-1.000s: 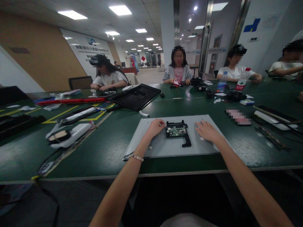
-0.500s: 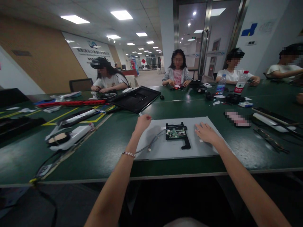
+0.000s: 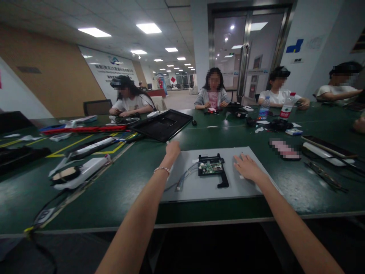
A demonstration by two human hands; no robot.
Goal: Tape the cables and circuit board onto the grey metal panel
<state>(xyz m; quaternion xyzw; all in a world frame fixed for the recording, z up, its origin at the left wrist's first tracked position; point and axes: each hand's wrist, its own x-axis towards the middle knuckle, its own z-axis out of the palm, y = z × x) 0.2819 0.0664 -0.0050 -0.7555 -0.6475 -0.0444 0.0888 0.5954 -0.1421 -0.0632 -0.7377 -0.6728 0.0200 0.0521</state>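
Observation:
A grey flat panel (image 3: 199,187) lies on the green table in front of me. A small green circuit board (image 3: 210,166) in a black bracket (image 3: 222,182) sits on its middle, with thin grey cables (image 3: 184,177) trailing to the left. My left hand (image 3: 173,148) is closed at the panel's far left corner, fingers pinched together over a tiny white bit that I cannot identify. My right hand (image 3: 246,166) lies flat and open on the panel, just right of the board.
A black monitor shell (image 3: 162,123) lies beyond the panel. White housings (image 3: 76,173) and a red bar (image 3: 85,129) lie to the left, long strips and tools (image 3: 327,146) to the right. Two water bottles (image 3: 264,107) and several seated people are across the table.
My left hand left the circuit board's left edge, moved up and left to the panel's far corner and closed. The right hand stayed flat on the panel. The camera tilted slightly upward.

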